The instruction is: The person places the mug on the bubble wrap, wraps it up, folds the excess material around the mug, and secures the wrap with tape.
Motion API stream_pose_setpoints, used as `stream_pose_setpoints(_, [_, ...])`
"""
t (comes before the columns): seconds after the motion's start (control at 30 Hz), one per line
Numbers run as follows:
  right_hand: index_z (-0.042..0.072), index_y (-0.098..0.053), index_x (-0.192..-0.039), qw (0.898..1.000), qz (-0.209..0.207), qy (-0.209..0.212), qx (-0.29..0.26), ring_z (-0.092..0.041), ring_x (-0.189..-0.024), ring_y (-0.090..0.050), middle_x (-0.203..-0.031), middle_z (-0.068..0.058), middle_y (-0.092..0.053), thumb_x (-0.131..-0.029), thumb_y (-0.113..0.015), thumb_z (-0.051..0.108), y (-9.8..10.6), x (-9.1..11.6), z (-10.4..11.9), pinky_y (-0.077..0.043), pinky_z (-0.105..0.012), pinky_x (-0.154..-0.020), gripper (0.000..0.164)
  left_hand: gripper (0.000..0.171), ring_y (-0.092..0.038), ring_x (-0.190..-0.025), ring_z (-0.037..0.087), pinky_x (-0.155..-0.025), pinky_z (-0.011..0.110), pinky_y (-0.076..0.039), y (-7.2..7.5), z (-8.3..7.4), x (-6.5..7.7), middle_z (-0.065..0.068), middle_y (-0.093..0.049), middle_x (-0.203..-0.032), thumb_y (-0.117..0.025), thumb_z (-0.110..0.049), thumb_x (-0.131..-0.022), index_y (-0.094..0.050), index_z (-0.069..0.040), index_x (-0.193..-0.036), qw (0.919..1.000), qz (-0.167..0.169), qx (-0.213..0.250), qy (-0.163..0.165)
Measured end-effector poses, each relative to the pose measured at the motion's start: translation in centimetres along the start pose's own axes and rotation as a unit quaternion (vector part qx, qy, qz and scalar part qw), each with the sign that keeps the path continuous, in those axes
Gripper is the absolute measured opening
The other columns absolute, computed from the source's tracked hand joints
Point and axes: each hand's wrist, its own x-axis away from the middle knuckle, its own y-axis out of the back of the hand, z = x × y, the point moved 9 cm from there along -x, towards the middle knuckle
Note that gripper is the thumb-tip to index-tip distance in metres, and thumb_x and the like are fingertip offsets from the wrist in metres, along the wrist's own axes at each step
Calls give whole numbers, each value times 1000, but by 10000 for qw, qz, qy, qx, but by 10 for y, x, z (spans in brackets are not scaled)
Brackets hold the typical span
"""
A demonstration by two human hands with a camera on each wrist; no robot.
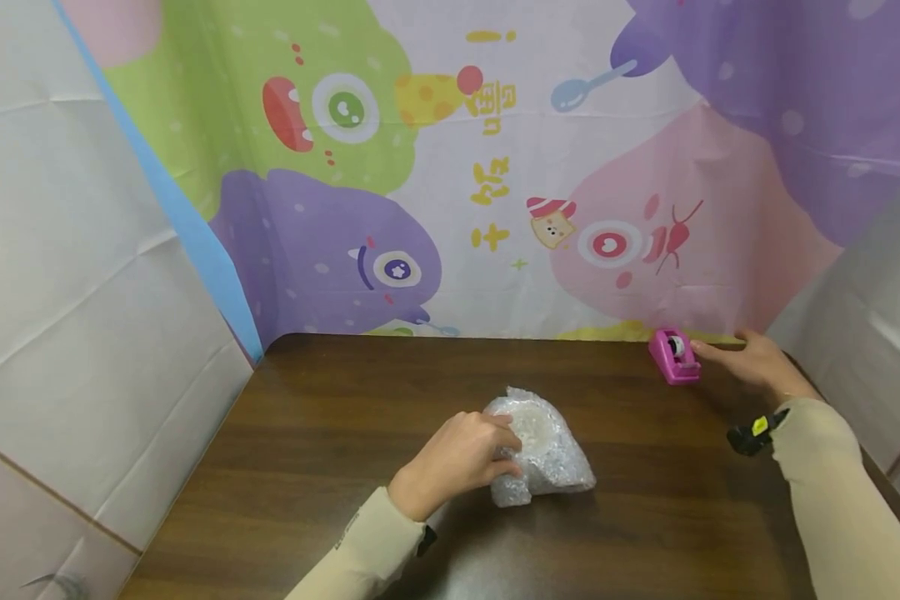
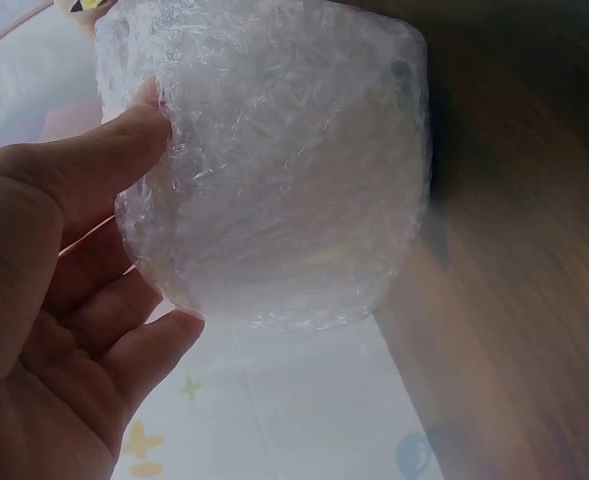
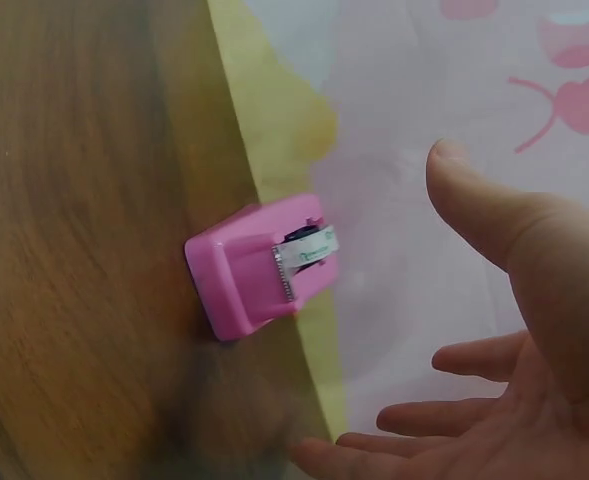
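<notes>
A rounded bundle of bubble wrap (image 1: 553, 458) sits on the brown table, its contents hidden by the cloudy layers. My left hand (image 1: 457, 458) grips its left side. In the left wrist view, the thumb lies over the near face of the bundle (image 2: 294, 180) and the fingers curl at its edge. Far to the right stands a pink tape dispenser (image 1: 665, 364) with a small roll of tape in it. Beside it is my right hand (image 1: 759, 363), fingers spread and holding nothing. The right wrist view has a gap between this hand (image 3: 534, 330) and the dispenser (image 3: 239, 280).
A cartoon-printed cloth (image 1: 495, 292) hangs along the back edge of the wooden table (image 1: 330, 450), right behind the dispenser. Pale panels (image 1: 82, 250) close in the left side, and another panel (image 1: 885, 333) stands at the right.
</notes>
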Motion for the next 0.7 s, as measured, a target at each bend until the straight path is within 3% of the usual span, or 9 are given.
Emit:
stream_pose_setpoints(0.17, [-21, 5, -152, 9989, 332, -48, -320, -65, -141, -26, -156, -49, -1, -97, -53, 66, -10, -9, -2, -44, -65, -107, 118, 23, -74, -96, 8, -73, 26, -59, 0, 0, 1, -12, -67, -75, -85, -40, -79, -72, -21, -77, 10000, -5, -2, 40])
stream_pose_setpoints(0.33, [-23, 3, -151, 9979, 460, -68, -456, -62, -140, -32, -156, -49, -8, -99, -55, 61, -20, -15, 0, -47, -62, -106, 115, 23, -74, -100, 10, -76, 27, -60, 0, 1, 0, -11, -68, -73, -86, -38, -79, -71, -21, -75, 10000, 13, 72, 62])
stream_pose_setpoints(0.5, [-26, -15, -149, 9985, 325, 23, -439, -47, -115, -58, -144, -46, -35, -99, -57, 57, -23, -21, 1, -57, -52, -98, 105, 24, -74, -90, 9, -73, 26, -59, 0, 1, 0, -10, -66, -75, -85, -39, -79, -71, -21, -75, 10000, 49, 40, 65])
stream_pose_setpoints(0.6, [-25, -24, -147, 9988, 312, 8, -384, -36, -103, -64, -136, -42, -43, -99, -59, 55, -25, -24, 0, -61, -46, -90, 100, 23, -74, -91, 8, -74, 26, -59, 0, 1, 0, -9, -65, -75, -85, -39, -80, -71, -21, -76, 9999, 66, 56, 59])
stream_pose_setpoints(0.7, [-25, -28, -145, 9988, 321, -40, -356, -34, -99, -66, -135, -42, -45, -98, -60, 55, -27, -26, -2, -62, -44, -85, 98, 23, -74, -95, 8, -79, 25, -60, -1, 2, 0, -10, -65, -75, -85, -39, -80, -71, -21, -75, 9999, 82, 41, 50])
